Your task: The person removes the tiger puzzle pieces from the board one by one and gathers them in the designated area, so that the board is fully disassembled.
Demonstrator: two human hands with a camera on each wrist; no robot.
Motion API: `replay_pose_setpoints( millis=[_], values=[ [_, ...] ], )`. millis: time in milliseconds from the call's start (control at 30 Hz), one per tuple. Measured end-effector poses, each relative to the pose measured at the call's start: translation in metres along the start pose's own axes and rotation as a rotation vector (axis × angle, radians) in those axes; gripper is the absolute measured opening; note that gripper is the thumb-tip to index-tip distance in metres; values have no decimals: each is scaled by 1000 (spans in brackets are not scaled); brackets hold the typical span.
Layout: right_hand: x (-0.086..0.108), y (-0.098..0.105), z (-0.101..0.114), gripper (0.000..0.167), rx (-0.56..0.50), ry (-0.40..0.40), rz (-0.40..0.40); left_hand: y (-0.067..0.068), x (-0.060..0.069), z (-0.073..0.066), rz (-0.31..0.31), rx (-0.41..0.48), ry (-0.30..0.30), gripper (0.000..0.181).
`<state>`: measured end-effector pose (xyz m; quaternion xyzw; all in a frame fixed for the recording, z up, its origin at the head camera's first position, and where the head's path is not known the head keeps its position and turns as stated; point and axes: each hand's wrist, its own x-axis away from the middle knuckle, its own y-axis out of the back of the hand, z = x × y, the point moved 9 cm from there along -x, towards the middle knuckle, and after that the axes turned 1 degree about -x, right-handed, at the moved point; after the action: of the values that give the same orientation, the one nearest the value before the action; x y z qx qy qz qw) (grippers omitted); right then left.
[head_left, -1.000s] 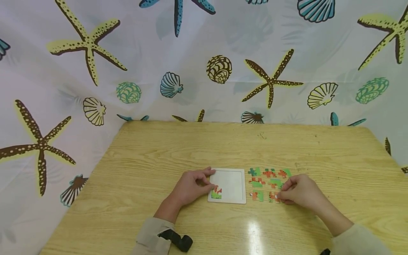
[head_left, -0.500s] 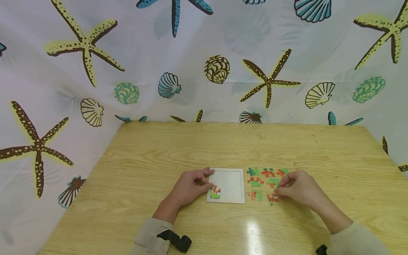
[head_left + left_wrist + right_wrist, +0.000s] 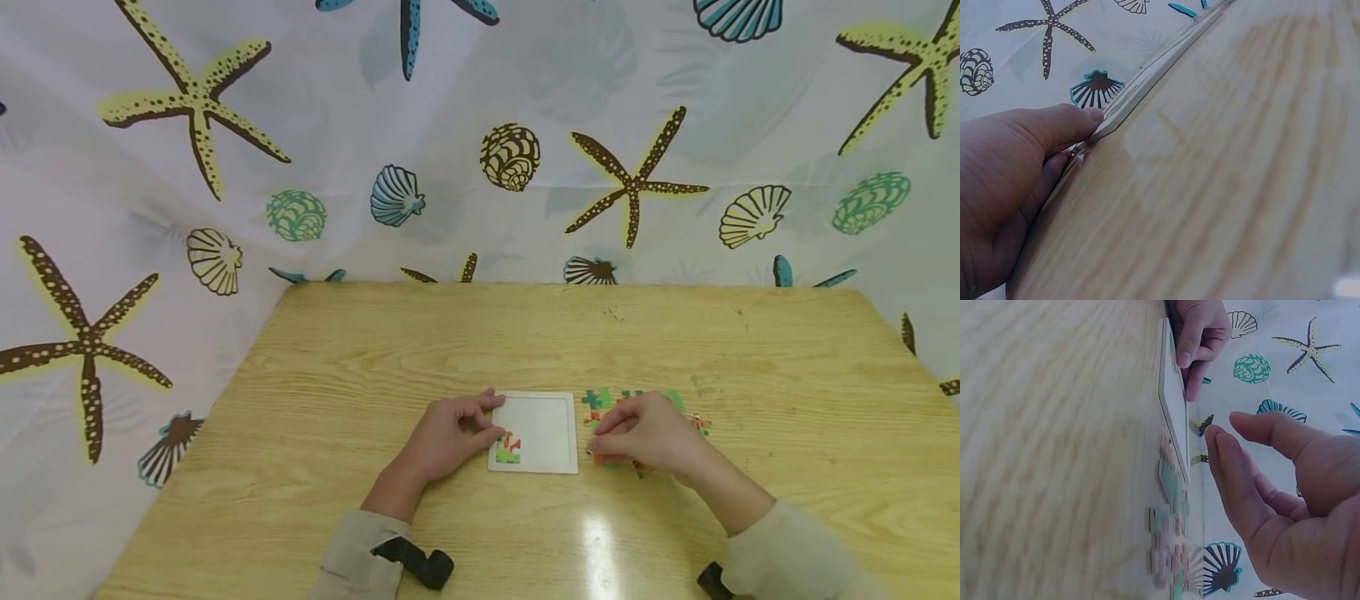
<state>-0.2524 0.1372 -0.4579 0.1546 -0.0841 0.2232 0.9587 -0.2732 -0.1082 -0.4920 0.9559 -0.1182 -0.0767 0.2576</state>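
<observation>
A white puzzle tray [image 3: 547,471] lies on the table, a small red-and-green assembled patch [image 3: 508,450] in its near left corner. My left hand [image 3: 450,437] holds the tray's left edge; its thumb lies by the patch and another finger by the far left corner. In the left wrist view the thumb [image 3: 1069,125] rests on the rim. My right hand [image 3: 648,433] is over the loose jigsaw pieces [image 3: 597,399] right of the tray and hides several. The right wrist view shows its thumb [image 3: 1272,431] and fingers apart, with nothing visible between them.
A loose piece [image 3: 701,423] lies right of the right hand. The wooden table [image 3: 375,350] meets a shell-and-starfish cloth [image 3: 450,125] at its back and sides. Black wrist devices [image 3: 431,569] sit on both sleeves.
My right hand has moved left from the tiger-striped jigsaw piece to the loose pieces nearest the tray. It has uncovered a piece at the far right. The left hand has stayed on the tray.
</observation>
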Motion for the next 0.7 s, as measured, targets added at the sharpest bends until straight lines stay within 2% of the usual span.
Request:
replay_pose_setpoints(
  millis=[133,267,700],
  values=[
    [-4,-6,0,19,-41,-14,2,1,-1,0,-3,4,3,17],
    [-9,-13,-1,22,-34,-32,8,1,0,0,1,1,11,16],
    [-23,-42,12,19,85,9,41,1,1,-2,4,8,2,16]
  ],
)
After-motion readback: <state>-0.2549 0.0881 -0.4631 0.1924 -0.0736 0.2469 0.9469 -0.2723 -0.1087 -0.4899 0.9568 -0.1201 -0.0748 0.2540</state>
